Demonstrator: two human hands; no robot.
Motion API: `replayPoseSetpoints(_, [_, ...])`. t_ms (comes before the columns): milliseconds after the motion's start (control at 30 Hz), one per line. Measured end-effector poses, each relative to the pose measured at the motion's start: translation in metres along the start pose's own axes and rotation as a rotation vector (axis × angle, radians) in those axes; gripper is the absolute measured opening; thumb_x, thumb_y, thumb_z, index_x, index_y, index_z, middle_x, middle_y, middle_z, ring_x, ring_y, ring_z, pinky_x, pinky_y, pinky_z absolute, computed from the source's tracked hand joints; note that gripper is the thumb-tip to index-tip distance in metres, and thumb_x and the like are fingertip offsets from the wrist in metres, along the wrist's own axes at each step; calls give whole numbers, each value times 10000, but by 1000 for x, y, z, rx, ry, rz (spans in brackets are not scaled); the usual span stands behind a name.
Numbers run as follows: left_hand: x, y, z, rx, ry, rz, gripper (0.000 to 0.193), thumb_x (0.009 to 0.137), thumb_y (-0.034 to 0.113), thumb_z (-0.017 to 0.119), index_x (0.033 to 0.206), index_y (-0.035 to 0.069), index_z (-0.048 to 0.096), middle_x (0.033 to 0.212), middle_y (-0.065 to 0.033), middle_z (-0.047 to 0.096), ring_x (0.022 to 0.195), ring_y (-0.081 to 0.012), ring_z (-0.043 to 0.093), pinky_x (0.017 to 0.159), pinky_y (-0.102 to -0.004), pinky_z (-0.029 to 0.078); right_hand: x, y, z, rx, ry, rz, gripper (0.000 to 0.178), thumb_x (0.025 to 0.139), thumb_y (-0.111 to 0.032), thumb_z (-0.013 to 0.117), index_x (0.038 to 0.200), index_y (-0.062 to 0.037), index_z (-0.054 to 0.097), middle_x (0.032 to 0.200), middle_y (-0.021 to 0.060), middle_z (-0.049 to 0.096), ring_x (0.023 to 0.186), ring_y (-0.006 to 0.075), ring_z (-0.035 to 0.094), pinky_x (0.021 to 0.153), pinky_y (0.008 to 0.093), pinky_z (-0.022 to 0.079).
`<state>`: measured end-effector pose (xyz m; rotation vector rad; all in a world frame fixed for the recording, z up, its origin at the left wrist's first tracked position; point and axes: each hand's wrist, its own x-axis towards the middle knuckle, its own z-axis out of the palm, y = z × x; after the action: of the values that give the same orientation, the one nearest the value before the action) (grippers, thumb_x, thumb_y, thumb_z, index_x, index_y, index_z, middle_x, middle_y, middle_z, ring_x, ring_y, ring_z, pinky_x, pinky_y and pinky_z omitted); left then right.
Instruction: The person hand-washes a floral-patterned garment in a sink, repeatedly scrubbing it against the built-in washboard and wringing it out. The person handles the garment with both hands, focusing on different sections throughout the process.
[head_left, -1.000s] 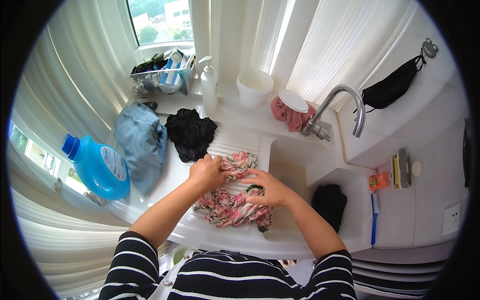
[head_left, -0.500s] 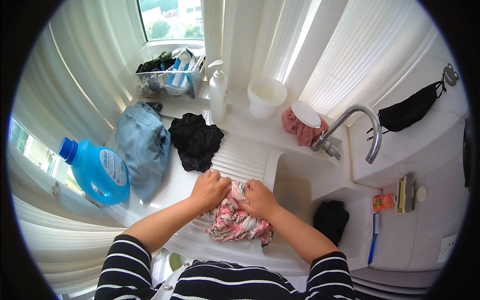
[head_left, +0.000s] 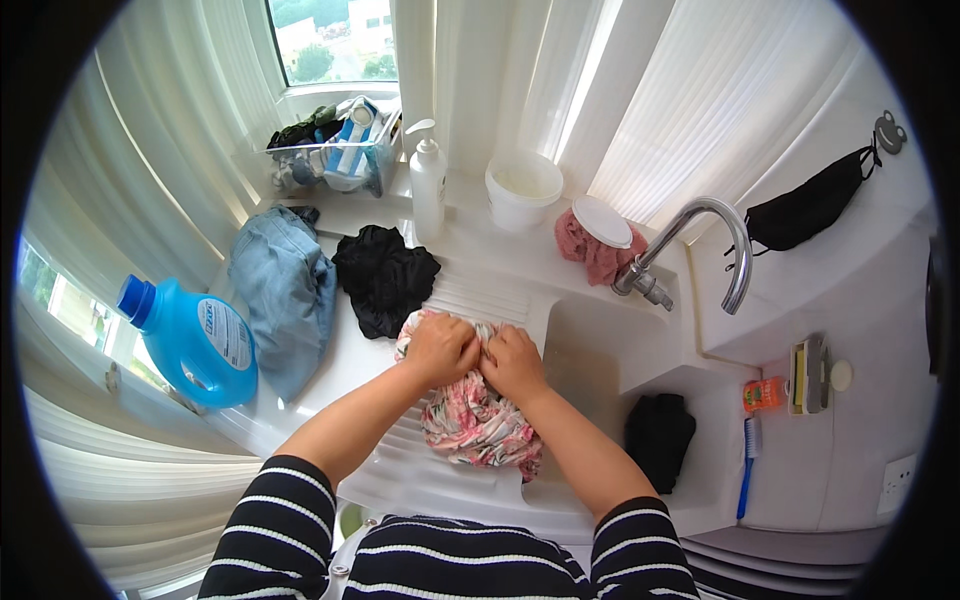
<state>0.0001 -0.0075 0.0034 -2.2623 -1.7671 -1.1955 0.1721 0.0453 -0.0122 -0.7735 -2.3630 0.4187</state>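
Observation:
Bunched on the ridged washboard [head_left: 478, 290] of a white laundry sink lies a pink, white and dark floral garment [head_left: 478, 425]. My left hand [head_left: 443, 350] is closed on its upper part, and some cloth shows beyond the knuckles. Close beside it, my right hand [head_left: 513, 365] also grips the fabric, fingers curled inward. The two fists nearly touch. Most of the garment hangs in folds on the near side of my hands, reaching the basin's edge. A black crumpled garment [head_left: 385, 280] rests just beyond my left hand.
Left are light-blue denim [head_left: 285, 300] and a blue detergent jug [head_left: 195, 345]. Behind stand a white pump bottle [head_left: 428, 190], a white tub [head_left: 522, 190] and a clear bin [head_left: 335, 160]. A curved faucet [head_left: 700, 215] overhangs the basin [head_left: 590, 340], with black cloth [head_left: 660, 440] at right.
Both hands have moved farther from me along the washboard and closer together, still gripping the garment. Some floral cloth now shows on the far side of the left hand.

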Motion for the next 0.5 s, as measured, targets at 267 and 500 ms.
replayPoseSetpoints(267, [2,5,-13,348,-98,-266,403,813,397,702,1078,94,676,1011,-100,600,1018,-313,539,859,-438,375,-59,-35,-73,167,-318,361,849,667,-460,817,1380,-123,503,1391,217,411,1261,395,410,1079,478,345])
replayPoseSetpoints(500, [17,2,9,46,-149,-378,339,823,352,716,910,26,686,812,-188,663,762,-346,636,687,-454,482,-75,-98,-35,69,-170,-190,503,627,-159,777,1114,-137,649,1130,94,548,1043,303,533,890,422,444])
